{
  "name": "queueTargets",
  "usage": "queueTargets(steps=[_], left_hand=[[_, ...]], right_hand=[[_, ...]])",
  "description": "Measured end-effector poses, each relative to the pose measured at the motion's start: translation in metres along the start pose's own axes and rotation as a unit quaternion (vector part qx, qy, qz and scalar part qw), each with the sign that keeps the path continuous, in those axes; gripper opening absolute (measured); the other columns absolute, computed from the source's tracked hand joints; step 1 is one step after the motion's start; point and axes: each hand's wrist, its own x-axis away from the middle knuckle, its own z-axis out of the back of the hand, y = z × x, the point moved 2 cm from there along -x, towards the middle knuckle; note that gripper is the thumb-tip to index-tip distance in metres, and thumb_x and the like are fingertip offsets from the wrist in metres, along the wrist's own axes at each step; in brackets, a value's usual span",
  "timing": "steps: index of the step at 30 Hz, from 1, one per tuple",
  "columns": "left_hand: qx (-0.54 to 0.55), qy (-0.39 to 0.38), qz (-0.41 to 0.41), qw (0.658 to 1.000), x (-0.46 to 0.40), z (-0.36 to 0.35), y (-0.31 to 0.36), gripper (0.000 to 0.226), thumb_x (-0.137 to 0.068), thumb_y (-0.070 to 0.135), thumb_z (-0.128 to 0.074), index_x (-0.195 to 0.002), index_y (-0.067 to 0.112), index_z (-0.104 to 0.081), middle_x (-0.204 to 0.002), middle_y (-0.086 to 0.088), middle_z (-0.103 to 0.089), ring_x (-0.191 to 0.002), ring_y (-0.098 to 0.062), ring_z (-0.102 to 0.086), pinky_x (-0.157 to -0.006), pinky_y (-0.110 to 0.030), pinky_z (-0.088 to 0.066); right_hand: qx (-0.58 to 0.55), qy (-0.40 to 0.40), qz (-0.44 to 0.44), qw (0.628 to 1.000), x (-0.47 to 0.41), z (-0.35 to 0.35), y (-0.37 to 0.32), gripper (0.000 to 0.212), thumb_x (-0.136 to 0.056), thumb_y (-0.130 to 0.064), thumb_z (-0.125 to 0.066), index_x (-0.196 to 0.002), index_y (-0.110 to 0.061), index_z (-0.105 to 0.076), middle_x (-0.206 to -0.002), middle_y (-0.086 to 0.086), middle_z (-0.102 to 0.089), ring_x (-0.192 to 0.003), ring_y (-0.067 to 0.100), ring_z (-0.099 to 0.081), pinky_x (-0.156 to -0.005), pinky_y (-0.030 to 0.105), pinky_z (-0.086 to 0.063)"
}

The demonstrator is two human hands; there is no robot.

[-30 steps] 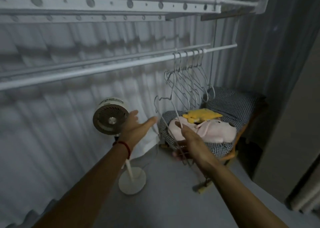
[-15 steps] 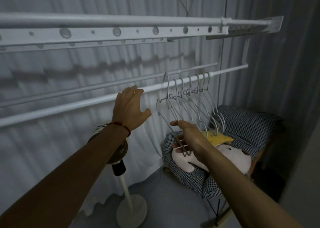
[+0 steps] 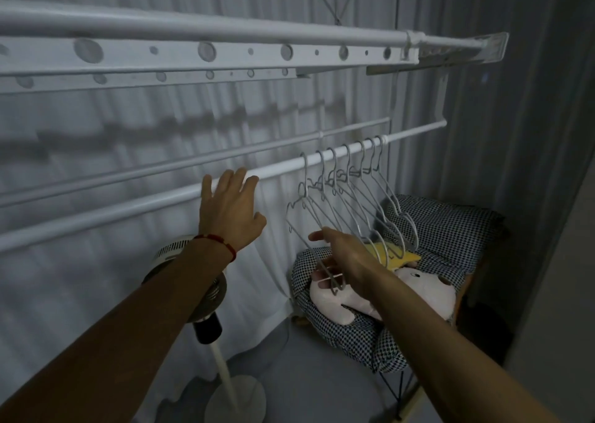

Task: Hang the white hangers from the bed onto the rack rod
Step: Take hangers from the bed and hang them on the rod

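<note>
Several white wire hangers (image 3: 357, 197) hang by their hooks on the white rack rod (image 3: 128, 208), bunched toward its right end. My right hand (image 3: 341, 258) is under the leftmost hanger (image 3: 309, 226), its fingers spread and touching that hanger's lower bar. My left hand (image 3: 230, 208) is raised in front of the rod, left of the hangers, fingers straight with the tips at the rod; it holds nothing. The bed is not in view.
A wide white perforated rack beam (image 3: 225, 55) runs overhead. A second thin rod (image 3: 193, 165) sits behind the first. A standing fan (image 3: 209, 297) is below my left forearm. A chair with checked cushion (image 3: 450, 229) and pink plush toy (image 3: 425, 290) stands at right.
The leftmost hanger went from being carried low to hanging on the rod. My left hand rose to the rod. My right hand stays at the hanger's lower bar.
</note>
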Motion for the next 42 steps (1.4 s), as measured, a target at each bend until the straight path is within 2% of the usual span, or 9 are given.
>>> queueTargets(steps=[6,11,17,22,26,31,34,39,42], left_hand=[[0.015,0.019,0.000,1.000,0.000,0.001,0.000,0.066,-0.075,0.028,-0.069,-0.137,0.011,-0.053,-0.147,-0.009,-0.048,-0.134,-0.030,-0.043,-0.116,-0.060,-0.018],[0.018,0.019,-0.001,1.000,0.002,0.001,-0.001,0.068,-0.075,0.027,-0.069,-0.139,0.011,-0.051,-0.150,-0.008,-0.045,-0.137,-0.029,-0.041,-0.117,-0.058,-0.016],[0.022,0.016,0.000,1.000,0.001,0.003,0.000,0.068,-0.077,0.029,-0.067,-0.141,0.013,-0.048,-0.152,-0.006,-0.043,-0.138,-0.026,-0.039,-0.117,-0.056,-0.016],[0.023,0.018,0.001,1.000,0.000,0.004,-0.001,0.068,-0.076,0.027,-0.068,-0.140,0.012,-0.050,-0.151,-0.008,-0.045,-0.137,-0.027,-0.041,-0.117,-0.057,-0.018],[0.020,0.015,0.002,1.000,0.000,0.005,-0.001,0.067,-0.076,0.027,-0.068,-0.139,0.013,-0.050,-0.150,-0.007,-0.045,-0.136,-0.027,-0.042,-0.116,-0.057,-0.019],[0.018,0.013,0.002,1.000,0.000,0.006,0.000,0.066,-0.075,0.026,-0.069,-0.137,0.012,-0.051,-0.148,-0.007,-0.047,-0.134,-0.027,-0.043,-0.116,-0.058,-0.020],[0.019,0.010,0.002,1.000,0.001,0.007,0.000,0.066,-0.075,0.025,-0.069,-0.138,0.012,-0.051,-0.149,-0.008,-0.046,-0.135,-0.028,-0.043,-0.117,-0.058,-0.019],[0.014,-0.005,0.005,1.000,0.000,0.007,0.000,0.067,-0.077,0.027,-0.068,-0.140,0.013,-0.049,-0.151,-0.007,-0.043,-0.136,-0.027,-0.040,-0.118,-0.058,-0.017],[0.009,-0.003,0.002,1.000,0.000,0.007,0.000,0.067,-0.075,0.027,-0.069,-0.138,0.013,-0.050,-0.150,-0.007,-0.044,-0.135,-0.027,-0.041,-0.117,-0.059,-0.018]], right_hand=[[0.045,0.013,0.020,0.999,0.001,-0.002,0.006,0.043,-0.106,-0.047,-0.030,-0.119,-0.032,-0.068,-0.118,0.022,-0.065,-0.103,0.041,-0.070,-0.095,0.053,-0.056],[0.026,-0.003,-0.013,1.000,0.006,0.000,0.013,0.051,-0.102,-0.057,-0.039,-0.120,-0.019,-0.067,-0.112,0.018,-0.069,-0.100,0.038,-0.074,-0.072,0.035,-0.055],[0.050,0.013,0.044,0.998,0.019,-0.003,0.024,0.021,-0.099,-0.016,-0.055,-0.113,-0.006,-0.067,-0.087,0.006,-0.066,-0.083,0.026,-0.069,-0.059,0.027,-0.043],[0.080,0.048,0.064,0.994,0.016,-0.007,0.042,0.017,-0.098,-0.015,-0.057,-0.091,-0.029,-0.063,-0.089,0.007,-0.068,-0.083,0.023,-0.067,-0.065,0.035,-0.047],[0.108,0.055,0.083,0.989,0.016,-0.005,0.051,0.014,-0.098,-0.014,-0.056,-0.105,-0.018,-0.067,-0.080,-0.006,-0.064,-0.078,0.010,-0.061,-0.079,0.034,-0.052],[0.104,0.050,0.050,0.992,0.018,-0.004,0.065,0.023,-0.097,-0.014,-0.055,-0.117,-0.005,-0.064,-0.094,0.009,-0.068,-0.091,0.025,-0.066,-0.084,0.045,-0.056],[0.103,0.058,0.031,0.993,0.016,-0.003,0.074,0.008,-0.097,-0.020,-0.058,-0.101,-0.021,-0.065,-0.102,0.007,-0.070,-0.105,0.029,-0.068,-0.095,0.050,-0.057],[0.073,0.053,0.009,0.996,0.016,-0.004,0.084,0.009,-0.097,-0.021,-0.058,-0.098,-0.026,-0.065,-0.107,0.014,-0.072,-0.104,0.033,-0.070,-0.087,0.050,-0.059],[0.067,0.056,0.002,0.996,0.016,-0.003,0.091,0.017,-0.098,-0.018,-0.055,-0.104,-0.007,-0.067,-0.095,0.018,-0.068,-0.087,0.033,-0.068,-0.076,0.045,-0.057]])
